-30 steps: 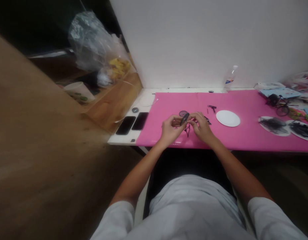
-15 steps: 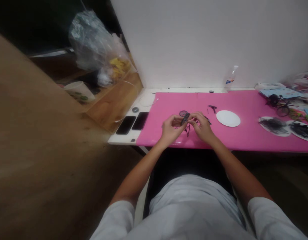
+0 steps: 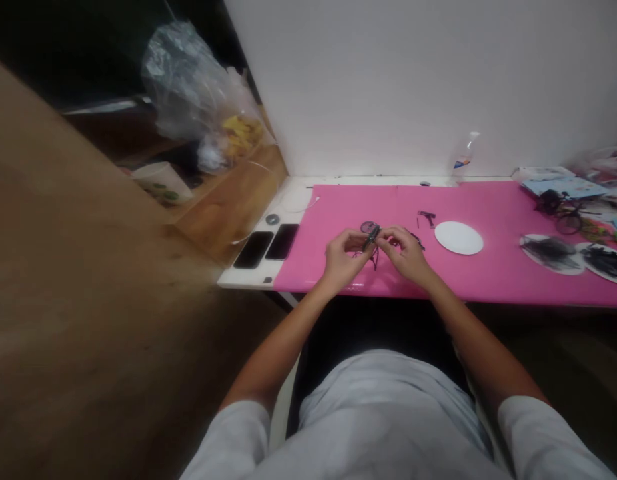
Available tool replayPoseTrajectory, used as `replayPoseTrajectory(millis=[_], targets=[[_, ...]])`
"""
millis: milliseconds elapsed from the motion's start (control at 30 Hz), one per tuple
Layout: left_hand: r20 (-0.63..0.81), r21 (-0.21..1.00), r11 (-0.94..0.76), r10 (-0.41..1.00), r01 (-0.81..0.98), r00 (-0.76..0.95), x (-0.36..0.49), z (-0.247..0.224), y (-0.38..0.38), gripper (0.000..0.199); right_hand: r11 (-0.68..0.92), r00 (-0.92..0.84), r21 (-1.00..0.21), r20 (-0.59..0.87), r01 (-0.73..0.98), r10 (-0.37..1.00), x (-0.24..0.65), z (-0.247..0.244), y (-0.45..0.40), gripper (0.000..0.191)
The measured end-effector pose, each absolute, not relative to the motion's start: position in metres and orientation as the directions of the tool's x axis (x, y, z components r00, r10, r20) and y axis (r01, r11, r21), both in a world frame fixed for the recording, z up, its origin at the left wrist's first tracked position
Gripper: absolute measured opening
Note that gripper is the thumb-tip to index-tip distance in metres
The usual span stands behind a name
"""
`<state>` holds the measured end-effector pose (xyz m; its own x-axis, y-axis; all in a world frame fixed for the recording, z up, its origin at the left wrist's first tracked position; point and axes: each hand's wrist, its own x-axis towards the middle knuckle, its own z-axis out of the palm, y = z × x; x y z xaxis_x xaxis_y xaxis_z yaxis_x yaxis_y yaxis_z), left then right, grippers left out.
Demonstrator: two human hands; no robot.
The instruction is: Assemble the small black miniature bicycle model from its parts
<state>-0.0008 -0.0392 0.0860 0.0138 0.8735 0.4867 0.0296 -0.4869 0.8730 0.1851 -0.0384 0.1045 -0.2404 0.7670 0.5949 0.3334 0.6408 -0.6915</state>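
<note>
"What does the dark piece [image 3: 371, 237] look like?"

"Small, narrow and blackish, with paler glints along it. It's tilted, its upper end leaning right; finer detail is blurred."

"Where is it?"

"Between the two hands, above the pink-covered bench [image 3: 498, 277]. The left hand [image 3: 344, 259] pinches it."

"And the right hand [image 3: 404, 252]?"

"Fingertips bunched against its right side; whether they grip it too, I can't tell."
</note>
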Motion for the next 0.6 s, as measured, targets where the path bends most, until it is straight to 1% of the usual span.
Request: replayPoseTrajectory(millis=[133,300,367,500,600], targets=[[0.491,0.871,-0.491,0.871,0.018,0.010,-0.0008,0.0850,-0.0380,0.039,0.662,-0.238,-0.647,0.623,0.380,0.745,0.1832,0.1057,-0.0413,0.020],[0.481,0.877,-0.481,0.877,0.020,0.001,0.0004,0.0852,-0.0387,0.038,0.706,-0.237,-0.499,0.706,0.502,0.667,0.1806,0.1051,-0.0432,0.012],[0.479,0.877,-0.479,0.878,0.016,0.004,0.0007,0.0852,-0.0389,0.038,0.716,-0.252,-0.459,0.720,0.526,0.646,0.1807,0.1045,-0.0428,0.011],[0.480,0.877,-0.480,0.878,0.014,0.007,0.0003,0.0847,-0.0388,0.038,0.737,-0.265,-0.422,0.743,0.528,0.615,0.1818,0.1045,-0.0422,0.010],[0.487,0.873,-0.487,0.873,0.021,0.013,0.0000,0.0848,-0.0392,0.036,0.728,-0.256,-0.439,0.735,0.526,0.628,0.1816,0.1059,-0.0432,0.010]])
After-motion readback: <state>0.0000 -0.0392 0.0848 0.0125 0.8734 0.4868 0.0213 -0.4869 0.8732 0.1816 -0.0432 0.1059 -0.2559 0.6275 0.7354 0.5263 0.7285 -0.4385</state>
